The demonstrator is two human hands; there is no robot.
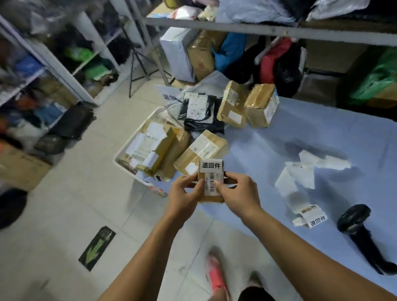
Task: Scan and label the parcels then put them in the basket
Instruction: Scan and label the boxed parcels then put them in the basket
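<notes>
Left hand: I am gripping the left side of a small parcel (212,182) with my left hand (185,196), fingers curled round its edge and the thumb lying on its face.
Right hand: I am pinching the parcel's right side with my right hand (240,195), the thumb pressing on the barcode sticker.
Parcel: I am holding it between both hands, in the air over the near corner of the table (313,138), just beside the basket (132,139). It is a brown cardboard box, and a white label (211,165) printed in black characters is sitting along its top edge.
Basket: it is standing on the floor against the table's left side, white, and is holding several taped brown parcels.
Scanner: the black scanner (360,233) is lying on the blue table cover to my right, well apart from my hands.
Label strip: a curled strip of white labels (303,181) is lying on the table between the scanner and the parcel.
Far end of the table: two brown boxes (233,103) and a black bag parcel (199,112) are waiting there, close together.
</notes>
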